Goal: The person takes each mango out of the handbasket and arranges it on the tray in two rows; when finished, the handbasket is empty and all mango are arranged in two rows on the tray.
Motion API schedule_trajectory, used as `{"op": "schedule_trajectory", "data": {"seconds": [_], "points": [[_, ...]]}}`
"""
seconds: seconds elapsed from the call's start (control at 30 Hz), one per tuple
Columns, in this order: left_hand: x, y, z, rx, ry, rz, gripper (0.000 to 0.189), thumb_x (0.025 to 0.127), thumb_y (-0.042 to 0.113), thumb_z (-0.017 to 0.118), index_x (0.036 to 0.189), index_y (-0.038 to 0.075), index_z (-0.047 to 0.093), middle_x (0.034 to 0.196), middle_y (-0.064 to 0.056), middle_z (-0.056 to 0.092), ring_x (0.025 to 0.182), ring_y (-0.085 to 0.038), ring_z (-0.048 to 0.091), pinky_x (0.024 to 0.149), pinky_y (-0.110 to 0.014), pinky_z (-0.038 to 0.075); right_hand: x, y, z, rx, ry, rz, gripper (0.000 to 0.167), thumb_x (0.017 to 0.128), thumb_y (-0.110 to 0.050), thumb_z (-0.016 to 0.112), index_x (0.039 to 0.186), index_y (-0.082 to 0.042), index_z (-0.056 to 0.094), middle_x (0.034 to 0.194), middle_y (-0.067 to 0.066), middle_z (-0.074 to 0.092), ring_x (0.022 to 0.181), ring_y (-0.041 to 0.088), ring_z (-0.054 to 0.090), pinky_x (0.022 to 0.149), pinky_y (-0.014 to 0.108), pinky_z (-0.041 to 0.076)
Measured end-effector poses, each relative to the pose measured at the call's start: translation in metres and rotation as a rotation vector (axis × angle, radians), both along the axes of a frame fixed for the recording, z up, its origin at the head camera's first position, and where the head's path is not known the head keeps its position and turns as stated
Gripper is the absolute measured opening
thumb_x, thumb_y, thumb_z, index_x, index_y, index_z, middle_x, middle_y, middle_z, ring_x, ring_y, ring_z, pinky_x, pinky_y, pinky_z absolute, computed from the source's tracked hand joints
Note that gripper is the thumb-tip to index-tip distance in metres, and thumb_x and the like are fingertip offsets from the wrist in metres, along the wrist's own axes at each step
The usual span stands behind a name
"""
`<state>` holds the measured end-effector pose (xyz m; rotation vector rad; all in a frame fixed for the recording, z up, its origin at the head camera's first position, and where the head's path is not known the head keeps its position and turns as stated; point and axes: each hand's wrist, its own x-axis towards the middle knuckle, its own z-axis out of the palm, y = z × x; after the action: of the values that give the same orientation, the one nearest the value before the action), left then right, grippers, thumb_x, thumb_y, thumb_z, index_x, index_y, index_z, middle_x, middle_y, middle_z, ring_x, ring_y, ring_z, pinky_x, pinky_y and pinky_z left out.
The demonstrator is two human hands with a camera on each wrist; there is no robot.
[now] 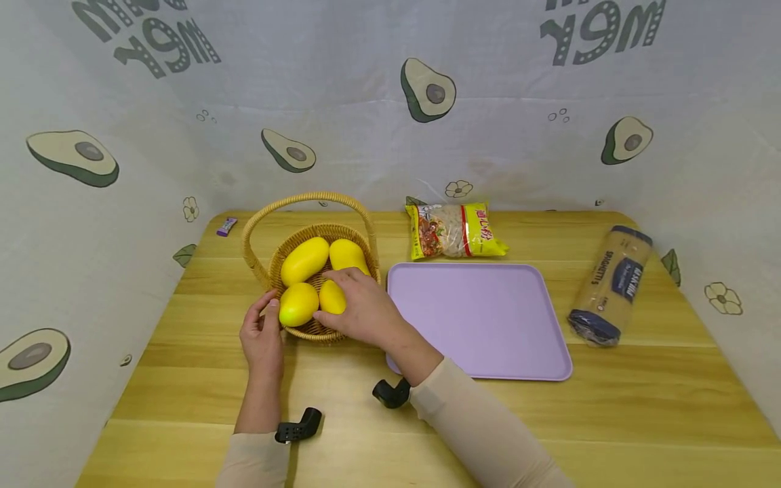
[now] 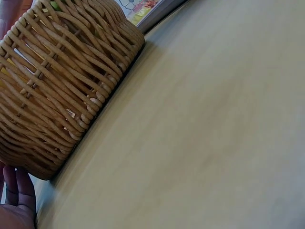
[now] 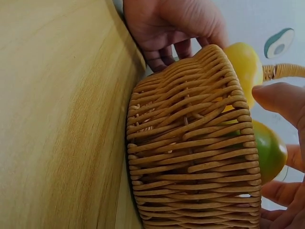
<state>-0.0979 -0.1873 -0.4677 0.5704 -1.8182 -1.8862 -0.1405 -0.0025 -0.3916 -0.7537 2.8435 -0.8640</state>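
Observation:
A wicker basket (image 1: 314, 335) with a tall arched handle stands on the left part of the table and holds several yellow mangoes (image 1: 305, 261). At its left front edge, my left hand (image 1: 264, 339) holds the basket, its thumb by the rim beside a mango (image 1: 299, 305) and its other fingers against the woven side (image 3: 190, 114). My right hand (image 1: 369, 308) reaches over the front right rim, thumb and fingers bent round another mango (image 1: 331, 297), partly hidden under the hand. In the right wrist view this mango (image 3: 270, 152) shows a green side.
Right of the basket lies a lilac tray (image 1: 476, 318). Behind the tray is a yellow food packet (image 1: 454, 230), and a spaghetti pack (image 1: 612, 285) lies at the right. A small purple wrapper (image 1: 227, 226) is at the back left corner. Patterned curtains (image 1: 366, 102) enclose the table.

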Motion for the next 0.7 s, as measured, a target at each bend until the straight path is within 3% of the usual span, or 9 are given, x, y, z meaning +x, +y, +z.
{"op": "schedule_trajectory", "data": {"seconds": [0.7], "points": [[0.0004, -0.0008, -0.0007, 0.016, -0.021, -0.018, 0.035, 0.104, 0.026, 0.060, 0.130, 0.004, 0.067, 0.115, 0.013, 0.062, 0.084, 0.000, 0.059, 0.075, -0.012, 0.051, 0.0020, -0.0038, -0.0016, 0.107, 0.005, -0.040, 0.061, 0.090, -0.046, 0.073, 0.140, -0.013, 0.062, 0.141, 0.009, 0.062, 0.128, 0.027, 0.061, 0.107, 0.044, 0.050]]}}
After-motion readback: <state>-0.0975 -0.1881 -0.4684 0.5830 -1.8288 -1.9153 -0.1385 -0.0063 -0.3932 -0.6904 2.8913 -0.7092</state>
